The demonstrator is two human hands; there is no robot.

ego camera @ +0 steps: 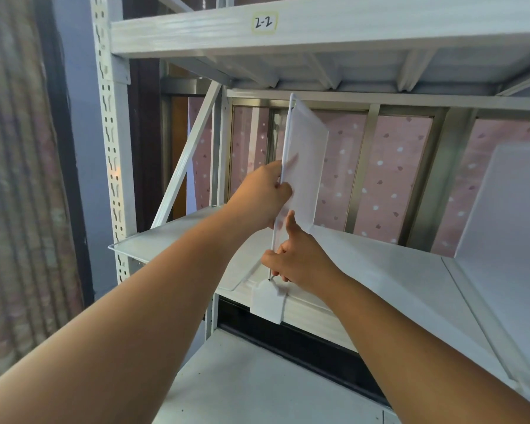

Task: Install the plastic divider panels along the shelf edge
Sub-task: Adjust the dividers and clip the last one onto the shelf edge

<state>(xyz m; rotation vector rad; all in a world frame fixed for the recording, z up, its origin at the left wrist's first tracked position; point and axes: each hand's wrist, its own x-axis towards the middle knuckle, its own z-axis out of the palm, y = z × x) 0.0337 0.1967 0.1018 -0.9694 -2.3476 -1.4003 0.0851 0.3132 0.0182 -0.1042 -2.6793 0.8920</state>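
A translucent white plastic divider panel [306, 160] stands upright, edge-on to me, over the front edge of the white shelf [380, 270]. My left hand [263, 197] grips its front edge about halfway up. My right hand [300, 258] is shut around the lower front edge, thumb up against the panel, just above a white plastic clip [268, 302] hanging on the shelf lip. The panel's bottom tip sits at the clip's top. A second divider panel [508, 203] stands on the shelf at the right.
A flat clear plastic sheet [178, 249] lies on the shelf at the left. The upper shelf beam [349, 29] labelled "2-2" is overhead. A perforated upright post [110, 148] stands left, a lower shelf [257, 387] below. Patterned pink panels fill the back.
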